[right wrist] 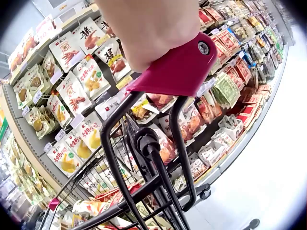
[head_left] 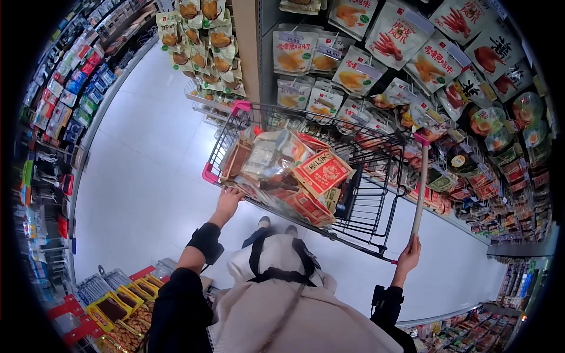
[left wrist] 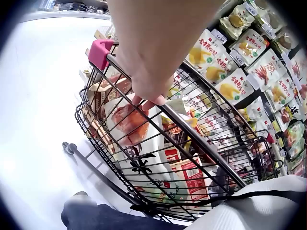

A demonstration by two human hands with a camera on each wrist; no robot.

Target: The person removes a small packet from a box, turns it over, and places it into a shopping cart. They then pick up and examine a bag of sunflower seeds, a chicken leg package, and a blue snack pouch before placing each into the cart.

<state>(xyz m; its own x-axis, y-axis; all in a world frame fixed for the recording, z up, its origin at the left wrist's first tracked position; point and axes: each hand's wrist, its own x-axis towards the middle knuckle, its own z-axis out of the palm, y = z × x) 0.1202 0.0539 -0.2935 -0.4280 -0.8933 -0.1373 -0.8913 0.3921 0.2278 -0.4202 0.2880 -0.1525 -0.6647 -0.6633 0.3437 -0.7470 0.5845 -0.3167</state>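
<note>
A black wire shopping cart (head_left: 365, 217) with pink corners stands crosswise before the person. Packaged foods fill its left part, a red and tan packet (head_left: 322, 172) on top. My left hand (head_left: 231, 197) holds the near side rim close to the pink corner; in the left wrist view the fingers of the left hand (left wrist: 148, 91) curl over the metal rim (left wrist: 192, 134). At the right end, my right hand (head_left: 410, 254) grips the near end of the handle bar (head_left: 419, 200). The right wrist view shows the right hand (right wrist: 153, 38) above the pink handle bracket (right wrist: 177, 72), its fingers hidden.
Shelves of hanging food pouches (head_left: 353, 70) stand close beyond the cart. Another shelf (head_left: 76, 100) runs along the left, with yellow packets (head_left: 112, 309) at the lower left. Pale floor (head_left: 135, 176) lies between them. The person's shoes (head_left: 265, 222) are just below the cart.
</note>
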